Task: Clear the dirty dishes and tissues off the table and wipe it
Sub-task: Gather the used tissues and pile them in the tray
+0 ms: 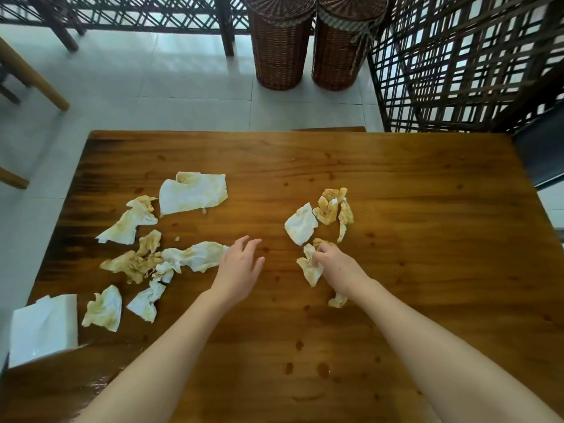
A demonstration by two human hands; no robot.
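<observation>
Several stained, crumpled tissues lie on the wooden table (396, 239). My right hand (334, 262) grips one yellow-stained tissue (309, 268) near the table's middle. Just beyond it lie a white tissue (300, 224) and a heap of yellowed tissues (334, 207); a small scrap (338, 301) lies beside my right wrist. My left hand (239, 265) hovers with fingers spread and relaxed, holding nothing, right beside a long white tissue (200, 254). More soiled tissues spread over the left side, among them a large flat tissue (192, 192).
A stack of clean white napkins (42, 325) sits at the table's front left corner. Small brown spills (322, 369) dot the wood. Two wicker baskets (282, 44) stand on the tiled floor beyond the table, with a lattice screen (464, 62) at the right and chair legs at the left.
</observation>
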